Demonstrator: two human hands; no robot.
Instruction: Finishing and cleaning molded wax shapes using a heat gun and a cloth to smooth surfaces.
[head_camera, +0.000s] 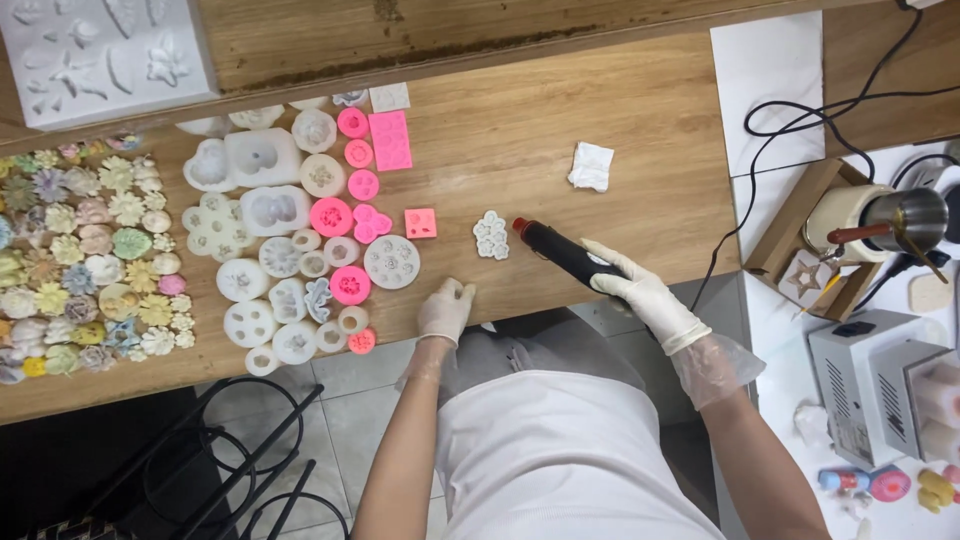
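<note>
The right hand (640, 295) has its fingers wrapped around a heat gun (565, 252) aimed at the small mould (491, 235) on the surface (600, 130), while the left hand (445, 310) rests spread nearby, where stray heat could scorch it.

A black heat gun (572, 256), red-tipped, lies tilted toward a small white mold (491, 235).

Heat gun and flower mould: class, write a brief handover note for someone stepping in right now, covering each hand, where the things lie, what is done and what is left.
Right hand, gloved, holds the black heat gun, nozzle at the small white flower mould.
Left hand, gloved, rests empty on the table edge.
White and pink moulds lie left; finished flowers beyond.
Done: gun aimed.
Left: cannot tell.
</note>
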